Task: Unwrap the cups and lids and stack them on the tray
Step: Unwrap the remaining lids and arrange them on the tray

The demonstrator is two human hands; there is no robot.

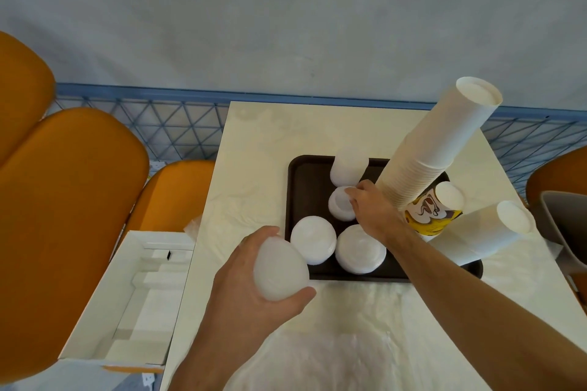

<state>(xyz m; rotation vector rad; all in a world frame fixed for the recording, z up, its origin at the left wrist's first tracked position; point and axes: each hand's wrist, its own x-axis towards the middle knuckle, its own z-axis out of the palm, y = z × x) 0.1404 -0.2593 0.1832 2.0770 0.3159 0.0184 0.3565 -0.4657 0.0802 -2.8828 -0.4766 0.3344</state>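
Lid stack [281, 270], upright axis, gripped in curled left hand [251, 282] near the brown tray [297, 187]'s near-left corner; right hand [370, 203] farther in, fingertips pinching middle lid pile [341, 203] on tray.

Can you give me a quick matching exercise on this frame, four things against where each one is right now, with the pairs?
Things:
1. left hand
2. right hand
3. tall stack of cups
4. open white box

Places:
A. standing on the dark tray, towards its right side
B. beside the table, on its left
C. over the table's near side, holding a stack of lids
D. over the tray, fingertips at a small lid stack

Pairs: 1-C, 2-D, 3-A, 4-B
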